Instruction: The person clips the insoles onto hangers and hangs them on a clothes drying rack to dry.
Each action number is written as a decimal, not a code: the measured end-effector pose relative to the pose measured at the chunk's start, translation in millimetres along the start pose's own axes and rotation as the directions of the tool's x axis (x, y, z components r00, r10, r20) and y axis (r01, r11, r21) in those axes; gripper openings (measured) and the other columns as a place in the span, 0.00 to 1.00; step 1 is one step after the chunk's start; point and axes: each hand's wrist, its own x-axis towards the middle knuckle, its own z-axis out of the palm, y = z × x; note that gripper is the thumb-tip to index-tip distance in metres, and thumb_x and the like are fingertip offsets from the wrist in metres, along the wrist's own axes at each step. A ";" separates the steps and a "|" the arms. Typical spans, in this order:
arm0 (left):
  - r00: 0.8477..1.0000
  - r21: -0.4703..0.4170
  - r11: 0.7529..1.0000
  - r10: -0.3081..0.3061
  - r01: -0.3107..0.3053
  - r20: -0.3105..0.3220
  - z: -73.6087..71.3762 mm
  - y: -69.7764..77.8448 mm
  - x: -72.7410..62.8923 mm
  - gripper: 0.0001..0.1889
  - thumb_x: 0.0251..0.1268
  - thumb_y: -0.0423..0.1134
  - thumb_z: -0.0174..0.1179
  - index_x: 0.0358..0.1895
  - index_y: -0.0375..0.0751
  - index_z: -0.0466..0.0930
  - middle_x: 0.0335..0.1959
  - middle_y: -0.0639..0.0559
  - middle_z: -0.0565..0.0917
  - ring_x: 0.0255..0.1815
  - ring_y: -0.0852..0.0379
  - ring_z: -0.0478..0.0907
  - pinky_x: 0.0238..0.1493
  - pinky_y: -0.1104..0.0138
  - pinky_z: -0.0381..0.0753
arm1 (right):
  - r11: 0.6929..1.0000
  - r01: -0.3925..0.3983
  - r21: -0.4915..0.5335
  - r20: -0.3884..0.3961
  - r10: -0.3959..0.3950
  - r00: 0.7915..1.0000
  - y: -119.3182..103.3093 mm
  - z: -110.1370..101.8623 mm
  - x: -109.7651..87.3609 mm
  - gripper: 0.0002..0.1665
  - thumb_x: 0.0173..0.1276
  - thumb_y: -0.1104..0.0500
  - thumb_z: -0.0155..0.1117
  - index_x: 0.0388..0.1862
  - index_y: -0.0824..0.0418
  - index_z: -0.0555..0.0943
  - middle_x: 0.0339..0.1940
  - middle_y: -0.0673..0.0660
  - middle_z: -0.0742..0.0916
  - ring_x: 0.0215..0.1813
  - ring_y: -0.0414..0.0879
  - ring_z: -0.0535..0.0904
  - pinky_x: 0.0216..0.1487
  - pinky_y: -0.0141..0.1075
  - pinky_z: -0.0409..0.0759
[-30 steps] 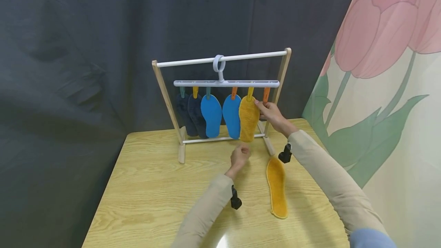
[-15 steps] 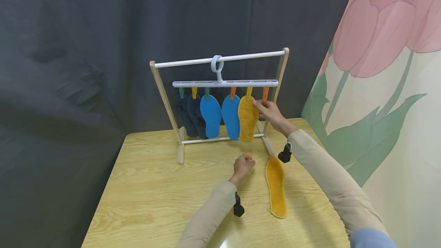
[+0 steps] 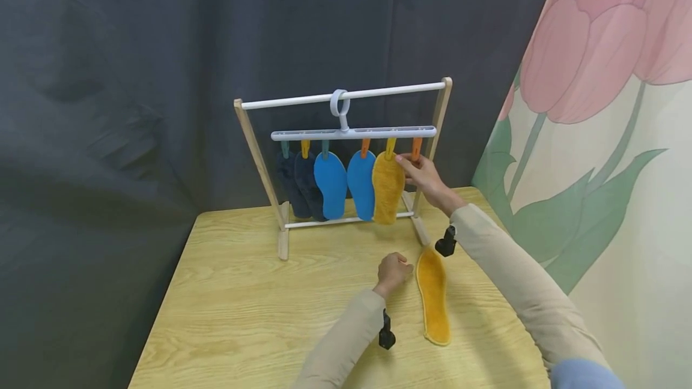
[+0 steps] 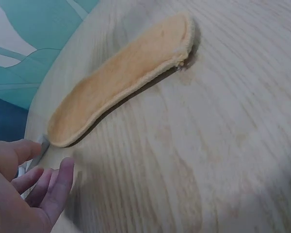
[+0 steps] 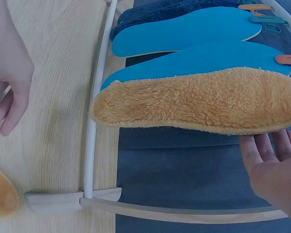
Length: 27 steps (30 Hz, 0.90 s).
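Observation:
A fuzzy yellow insole (image 3: 388, 189) hangs from a yellow clothespin (image 3: 390, 147) on a pale grey hanger (image 3: 303, 135). My right hand (image 3: 425, 177) pinches its upper right edge. In the right wrist view the fingers (image 5: 262, 150) pass behind the insole and the thumb tip shows in front. A second yellow insole (image 3: 433, 296) lies lengthwise on the table. My left hand (image 3: 394, 271) is just left of its far end, fingers loosely bent with nothing between them. In the left wrist view the thumb and fingers (image 4: 58, 189) are apart, close to the insole's rounded end.
Two blue insoles (image 3: 331, 185) and two dark fuzzy insoles (image 3: 309, 188) hang further left. An orange clothespin (image 3: 417, 147) hangs above my right hand. The wooden rack (image 3: 258, 164) stands at the table's (image 3: 227, 317) back, before a dark curtain (image 3: 108, 107).
My left hand has moved right and toward the near edge, from below the hanging yellow insole to beside the one on the table. The right hand keeps its place at the hanging insole.

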 end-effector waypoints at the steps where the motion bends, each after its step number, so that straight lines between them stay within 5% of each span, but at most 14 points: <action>1: 1.000 -0.002 1.000 -0.006 0.006 0.003 1.3 0.3 -1.9 0.12 0.65 0.34 0.65 0.47 0.30 0.83 0.33 0.48 0.85 0.20 0.53 0.82 0.30 0.64 0.81 | 1.000 0.001 0.012 -0.012 0.000 1.000 0.8 0.2 0.0 0.34 0.77 0.46 0.55 0.67 0.70 0.68 0.63 0.69 0.76 0.61 0.65 0.74 0.65 0.54 0.70; 7: 1.000 0.003 1.000 0.019 -0.019 -0.004 10.1 -1.4 -8.9 0.05 0.62 0.32 0.66 0.33 0.33 0.82 0.20 0.56 0.78 0.13 0.62 0.74 0.25 0.68 0.76 | 0.999 -0.007 0.033 -0.026 0.008 1.000 2.4 -0.6 -1.7 0.30 0.77 0.46 0.56 0.64 0.67 0.67 0.61 0.68 0.76 0.60 0.65 0.74 0.65 0.53 0.71; 10: 0.998 0.005 0.998 0.069 -0.069 -0.009 18.4 -3.8 -10.1 0.16 0.61 0.31 0.66 0.17 0.39 0.72 0.10 0.59 0.66 0.07 0.65 0.64 0.15 0.73 0.61 | 0.999 -0.019 0.032 -0.016 0.020 1.000 1.2 -2.8 -2.5 0.29 0.77 0.47 0.55 0.65 0.67 0.67 0.63 0.69 0.75 0.61 0.66 0.73 0.66 0.54 0.69; 15: 0.997 0.009 0.997 0.079 -0.079 -0.007 32.8 -5.3 -12.5 0.26 0.58 0.31 0.68 0.08 0.46 0.62 0.02 0.62 0.60 0.02 0.68 0.58 0.08 0.75 0.51 | 0.998 -0.034 0.043 -0.005 0.035 0.999 0.9 -7.2 -3.2 0.29 0.78 0.51 0.53 0.67 0.70 0.65 0.62 0.70 0.75 0.62 0.68 0.72 0.66 0.55 0.69; 21: 0.999 0.072 0.997 0.009 -0.006 -0.039 42.3 -7.3 -12.0 0.27 0.55 0.32 0.70 0.08 0.47 0.60 0.02 0.61 0.62 0.02 0.65 0.60 0.07 0.73 0.52 | 0.999 -0.023 0.035 -0.007 0.023 1.000 2.2 -6.7 -5.3 0.31 0.77 0.47 0.55 0.66 0.69 0.65 0.61 0.69 0.76 0.59 0.62 0.76 0.64 0.53 0.71; 27: 0.998 0.158 0.987 -0.011 0.022 -0.066 46.2 -8.4 -8.1 0.22 0.50 0.32 0.69 0.09 0.44 0.65 0.13 0.54 0.67 0.11 0.58 0.64 0.13 0.70 0.58 | 1.000 0.004 0.010 -0.016 -0.004 1.000 4.1 -7.2 -7.7 0.33 0.76 0.44 0.55 0.66 0.68 0.66 0.60 0.67 0.77 0.56 0.56 0.79 0.63 0.51 0.74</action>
